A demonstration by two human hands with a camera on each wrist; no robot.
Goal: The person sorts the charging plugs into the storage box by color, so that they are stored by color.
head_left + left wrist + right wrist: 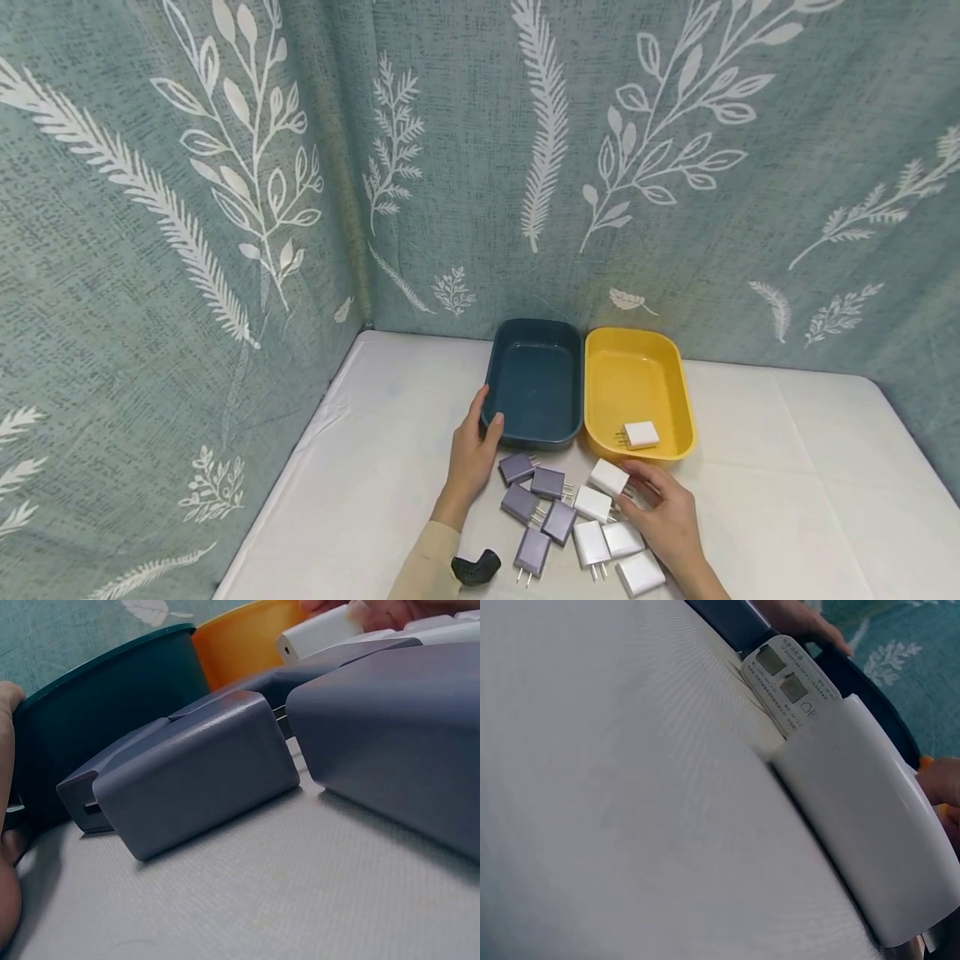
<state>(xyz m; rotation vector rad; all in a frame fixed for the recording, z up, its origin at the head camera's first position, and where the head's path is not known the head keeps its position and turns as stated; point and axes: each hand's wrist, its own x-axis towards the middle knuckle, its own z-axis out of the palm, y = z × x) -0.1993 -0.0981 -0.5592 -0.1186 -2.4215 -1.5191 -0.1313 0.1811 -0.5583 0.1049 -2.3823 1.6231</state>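
My left hand (474, 454) rests against the left side of a dark blue bin (534, 383), fingers fairly straight along its rim and wall. With its thumb and fingertips my right hand (663, 508) pinches a white charger (609, 477) just in front of the yellow bin (678, 400). In the left wrist view that white charger (319, 634) is tilted, fingers at its far end. Several other white chargers (591, 543) lie around the right hand. Purple-grey chargers (532, 550) lie between the hands, metal prongs showing. One white charger (641, 434) sits inside the yellow bin.
Both bins stand side by side near the back edge of the white-covered table (405, 400). Behind and to the left hangs a green curtain (465, 167) with white leaf prints. A black object (477, 568) is by the left sleeve (431, 562).
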